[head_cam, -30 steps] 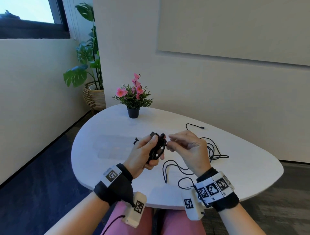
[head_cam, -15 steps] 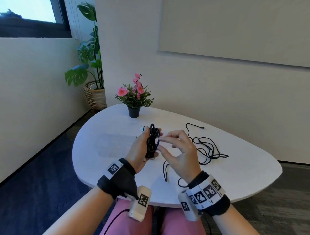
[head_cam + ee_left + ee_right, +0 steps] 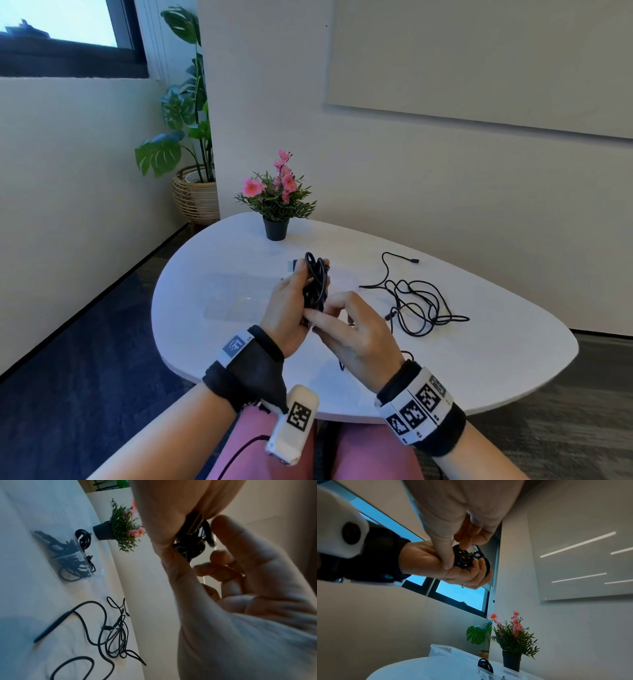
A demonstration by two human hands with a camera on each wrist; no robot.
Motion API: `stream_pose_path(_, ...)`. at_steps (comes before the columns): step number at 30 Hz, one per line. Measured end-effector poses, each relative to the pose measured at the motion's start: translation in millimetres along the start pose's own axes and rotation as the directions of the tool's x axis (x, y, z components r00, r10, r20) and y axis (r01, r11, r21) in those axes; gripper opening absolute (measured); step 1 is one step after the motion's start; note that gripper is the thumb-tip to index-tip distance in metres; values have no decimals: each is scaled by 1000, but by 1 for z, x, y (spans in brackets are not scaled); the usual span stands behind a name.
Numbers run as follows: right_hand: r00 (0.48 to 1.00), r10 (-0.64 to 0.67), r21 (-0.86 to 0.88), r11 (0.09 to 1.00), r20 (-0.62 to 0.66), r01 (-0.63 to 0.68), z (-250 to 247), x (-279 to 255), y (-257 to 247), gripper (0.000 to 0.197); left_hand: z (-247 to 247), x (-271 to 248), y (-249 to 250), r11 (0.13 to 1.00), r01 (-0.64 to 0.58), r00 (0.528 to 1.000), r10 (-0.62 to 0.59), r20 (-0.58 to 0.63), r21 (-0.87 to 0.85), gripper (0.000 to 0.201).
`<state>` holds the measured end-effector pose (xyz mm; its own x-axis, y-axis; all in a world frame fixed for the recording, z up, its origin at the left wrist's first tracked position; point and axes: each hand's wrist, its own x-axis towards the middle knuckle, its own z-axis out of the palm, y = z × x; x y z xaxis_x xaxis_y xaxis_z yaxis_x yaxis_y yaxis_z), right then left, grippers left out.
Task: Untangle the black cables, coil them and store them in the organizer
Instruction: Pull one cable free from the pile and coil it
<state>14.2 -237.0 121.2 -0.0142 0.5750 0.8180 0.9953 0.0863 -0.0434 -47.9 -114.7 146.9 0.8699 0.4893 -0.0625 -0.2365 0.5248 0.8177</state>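
Left hand [image 3: 286, 310] grips coiled cable bundle [image 3: 315, 284] upright above table [image 3: 513, 359]; right hand [image 3: 359, 337] pinches bundle's lower end; loose cable tangle [image 3: 416, 301] right of bundle

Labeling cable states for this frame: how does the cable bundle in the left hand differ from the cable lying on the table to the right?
The coiled cable is wound into a tight bundle; the loose cable sprawls in tangled loops. The coiled cable is gripped upright above the table by the left hand, with the right hand working its lower end; the loose cable lies flat, untouched. The loose cable's plug end trails out free; the coiled one's is tucked close. Both are thin and black.
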Motion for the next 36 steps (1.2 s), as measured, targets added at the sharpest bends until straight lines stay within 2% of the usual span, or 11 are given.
stream_pose_path(2,999,-53,-32,998,3,53,-1,1,2,22,1,-2,-1,1000,-23,1000,23,20,5,44)
stream_pose_path(8,992,-106,-92,989,73,113,1,0,5,17,-3,-5,-9,999,-21,1000,21,-7,-48,43)
stream_pose_path(13,998,-43,-84,995,51,48,1,-2,3,18,-4,-5,-10,999,2,1000,-3,-23,-53,45)
stream_pose_path(15,1000,-3,-47,999,4,4,1,-4,2,14,-2,-5,-10,999,-43,998,43,-36,-14,43)
stream_pose_path(17,992,103,102,990,-67,-96,1,-6,-3,11,0,-4,-12,991,-124,990,128,-65,56,41)
stream_pose_path(19,954,277,291,927,-111,-235,1,-6,-10,16,1,-4,-15,968,-208,970,223,-99,140,41)
stream_pose_path(21,890,448,459,811,-86,-364,2,-3,-17,28,1,-3,-17,952,-249,957,270,-109,177,40)
stream_pose_path(25,755,654,542,648,-38,-534,7,6,-18,34,2,-7,-21,956,-255,961,268,-75,144,37)
stream_pose_path(31,684,722,560,525,106,-641,14,2,-8,20,-2,-5,-15,980,-180,982,175,-72,-82,30)
stream_pose_path(34,632,756,620,416,171,-665,17,0,-7,16,-9,-4,-14,984,-167,985,163,-61,-56,33)
stream_pose_path(36,619,763,652,376,186,-659,19,0,-7,21,-13,-2,-15,986,-166,985,166,-47,3,33)
